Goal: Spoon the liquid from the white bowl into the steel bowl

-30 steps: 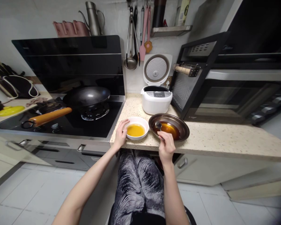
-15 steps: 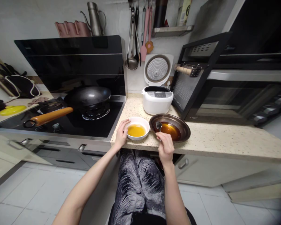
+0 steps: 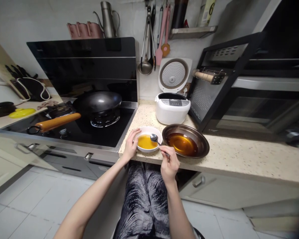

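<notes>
My left hand (image 3: pixel 131 146) grips the left side of a white bowl (image 3: pixel 151 130), its fingers along the rim. Yellow, oil-like liquid (image 3: pixel 146 143) lies in that bowl. Between thumb and fingers, my right hand (image 3: pixel 170 164) holds a metal spoon (image 3: pixel 153 137) by its handle. The spoon's head hangs over the right part of the white bowl. Just to the right stands a dark metal bowl (image 3: pixel 204 143) holding amber-brown liquid (image 3: pixel 183 144); neither hand touches it.
Behind the bowls, a white rice cooker (image 3: pixel 172 113) has its lid raised. A wok (image 3: pixel 99 101) with an orange-brown handle (image 3: pixel 59 122) sits on the stove at left. An oven (image 3: pixel 259 106) stands at right on the speckled counter (image 3: pixel 239 152), whose front edge is near my legs.
My right hand has carried the spoon left from the dark metal bowl to above the white bowl. My left hand stays on the white bowl. The view has shifted slightly.
</notes>
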### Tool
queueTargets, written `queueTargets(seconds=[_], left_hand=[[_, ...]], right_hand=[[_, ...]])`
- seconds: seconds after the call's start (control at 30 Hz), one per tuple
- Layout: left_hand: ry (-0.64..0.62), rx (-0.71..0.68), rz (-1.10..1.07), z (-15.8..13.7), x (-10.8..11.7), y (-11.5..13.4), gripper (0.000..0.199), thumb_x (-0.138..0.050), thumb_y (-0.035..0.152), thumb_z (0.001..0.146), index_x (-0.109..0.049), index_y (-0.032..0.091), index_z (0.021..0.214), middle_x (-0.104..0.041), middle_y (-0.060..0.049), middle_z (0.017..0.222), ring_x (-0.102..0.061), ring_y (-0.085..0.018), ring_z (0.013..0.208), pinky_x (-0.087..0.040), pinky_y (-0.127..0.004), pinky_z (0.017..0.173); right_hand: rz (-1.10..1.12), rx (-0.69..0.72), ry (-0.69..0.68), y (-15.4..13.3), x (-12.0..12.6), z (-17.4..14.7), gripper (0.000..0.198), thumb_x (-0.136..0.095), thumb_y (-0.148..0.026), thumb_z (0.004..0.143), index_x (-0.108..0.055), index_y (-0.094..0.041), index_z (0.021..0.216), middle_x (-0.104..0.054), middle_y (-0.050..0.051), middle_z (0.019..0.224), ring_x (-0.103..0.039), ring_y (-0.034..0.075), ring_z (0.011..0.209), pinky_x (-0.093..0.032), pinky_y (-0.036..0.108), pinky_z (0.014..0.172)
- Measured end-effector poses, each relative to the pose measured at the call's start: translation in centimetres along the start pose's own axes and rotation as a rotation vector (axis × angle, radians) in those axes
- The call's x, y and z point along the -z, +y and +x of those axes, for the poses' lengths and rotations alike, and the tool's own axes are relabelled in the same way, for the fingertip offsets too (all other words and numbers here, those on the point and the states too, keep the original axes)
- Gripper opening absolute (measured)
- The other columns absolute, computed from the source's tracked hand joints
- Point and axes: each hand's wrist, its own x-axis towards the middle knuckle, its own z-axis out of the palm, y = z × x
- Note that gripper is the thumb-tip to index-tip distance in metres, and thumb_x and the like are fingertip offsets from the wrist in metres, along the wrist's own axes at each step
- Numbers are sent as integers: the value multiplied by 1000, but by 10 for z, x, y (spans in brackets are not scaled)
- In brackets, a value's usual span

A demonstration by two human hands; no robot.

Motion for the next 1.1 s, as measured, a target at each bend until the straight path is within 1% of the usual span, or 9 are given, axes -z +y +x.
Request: queueTargets(seconds=[0.07, 0.27, 0.53, 0.63, 0.83, 1.0, 1.1], left_hand=[[3, 5, -4, 0, 0, 1, 51, -35, 52, 105, -68, 18, 125, -65, -16, 137, -60, -30, 132, -44, -52, 115], [-3, 19, -30, -2, 0, 5, 47, -37, 47, 105, -68, 19, 126, -65, -16, 137, -59, -30, 132, -44, -53, 115], [-20, 26, -17, -2, 2, 11, 51, -34, 52, 105, -67, 20, 129, -64, -16, 139, -59, -31, 133, -44, -54, 115], [-19, 34, -19, -3, 2, 13, 50, -35, 51, 105, -67, 20, 129, -64, -15, 139, -58, -31, 134, -44, -53, 116], [-26, 48, -9, -4, 3, 13, 51, -34, 51, 106, -67, 19, 129, -63, -15, 140, -58, -31, 135, -44, -52, 117], [-30, 46, -5, -3, 3, 15, 52, -34, 52, 106, -67, 19, 129, -63, -15, 140, -58, -31, 134, -44, -52, 117], [-30, 54, 3, -3, 4, 16, 52, -33, 52, 106, -67, 19, 128, -63, -15, 140, -58, -31, 135, -43, -52, 117]], right_hand=[[-1, -22, -33, 2, -4, -2, 18, -56, -10, 98, -68, -23, 102, -74, 4, 93, -71, 17, 89, -58, 33, 81], [0, -109, -30, 11, -10, -5, 15, -54, -15, 99, -68, -21, 97, -73, 4, 89, -70, 17, 86, -58, 32, 79], [49, -183, -47, 19, -15, -11, 15, -55, -13, 99, -67, -22, 97, -73, 4, 90, -70, 17, 87, -58, 32, 81], [76, -212, -44, 20, -15, -13, 14, -56, -13, 98, -67, -22, 98, -73, 4, 91, -70, 17, 89, -58, 32, 82], [125, -272, 11, 17, -18, -19, 14, -56, -13, 98, -67, -21, 97, -73, 4, 93, -70, 17, 90, -58, 34, 85], [169, -329, 82, 10, -20, -19, 13, -56, -15, 99, -67, -21, 97, -72, 4, 89, -70, 17, 86, -59, 33, 79], [169, -334, 94, 5, -19, -17, 13, -56, -14, 98, -67, -21, 96, -73, 4, 89, -71, 18, 87, -59, 34, 81]])
